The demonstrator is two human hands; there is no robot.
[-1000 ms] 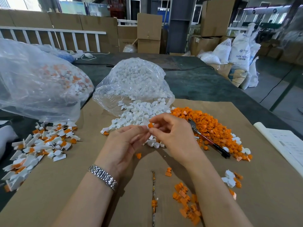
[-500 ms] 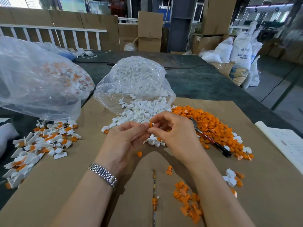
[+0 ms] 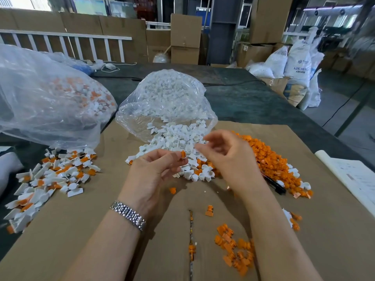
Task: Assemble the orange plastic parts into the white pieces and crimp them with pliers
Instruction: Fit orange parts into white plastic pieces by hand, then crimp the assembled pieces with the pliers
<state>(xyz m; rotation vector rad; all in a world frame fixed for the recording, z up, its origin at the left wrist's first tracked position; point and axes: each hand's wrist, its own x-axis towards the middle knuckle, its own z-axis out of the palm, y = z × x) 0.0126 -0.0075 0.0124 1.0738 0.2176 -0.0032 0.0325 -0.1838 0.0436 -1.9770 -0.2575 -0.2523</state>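
Head view shows your left hand at frame centre pinching an orange part at its fingertips; your right hand hangs beside it, fingers loosely spread, holding nothing. White pieces spill from a clear bag just above; an orange pile lies right. Upper right, a white sack reads "ABS RESIN", partly legible.

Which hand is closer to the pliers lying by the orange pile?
Right. The right hand hovers just left of the pliers, its wrist beside them; the left hand, pinching an orange part, sits farther left.
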